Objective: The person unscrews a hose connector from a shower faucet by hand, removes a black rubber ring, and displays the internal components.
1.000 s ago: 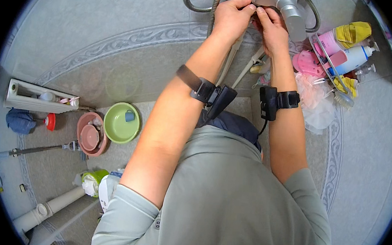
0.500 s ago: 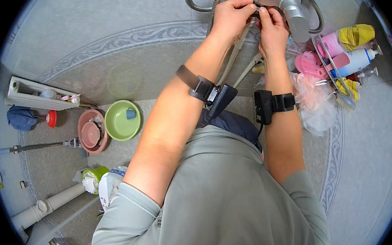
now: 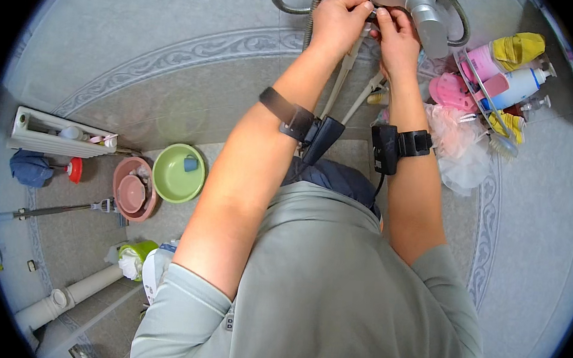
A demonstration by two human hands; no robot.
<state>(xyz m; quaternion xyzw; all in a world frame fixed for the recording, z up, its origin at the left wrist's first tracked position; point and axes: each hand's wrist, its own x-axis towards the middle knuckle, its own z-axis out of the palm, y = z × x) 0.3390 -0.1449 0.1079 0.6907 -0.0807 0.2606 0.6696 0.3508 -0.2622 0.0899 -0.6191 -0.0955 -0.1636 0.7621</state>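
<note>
Both hands are up at the wall, just left of a chrome shower mixer point(image 3: 429, 27). My left hand point(image 3: 337, 26) is closed, its thumb and fingers pinching a small dark fitting point(image 3: 373, 15) below the mixer's body. On the other side of that fitting my right hand point(image 3: 400, 43) pinches too, thumb raised and fingers curled. The fingertips cover most of the fitting, so its exact kind is hidden. A metal shower hose point(image 3: 311, 23) hangs beside my left hand. Two pale pipes point(image 3: 343, 71) run down the wall beneath my hands.
A wire rack point(image 3: 479, 79) with bottles, yellow cloths and pink items hangs at the right, a peach bath puff point(image 3: 448, 131) below it. At the left stand a green basin point(image 3: 177, 189), a pink basin point(image 3: 121, 215), a radiator point(image 3: 59, 142) and a white drainpipe point(image 3: 89, 290).
My hands stay at the fitting, with only a slight shift of the fingers. My left forearm has turned a little, tilting its strapped-on black device.
</note>
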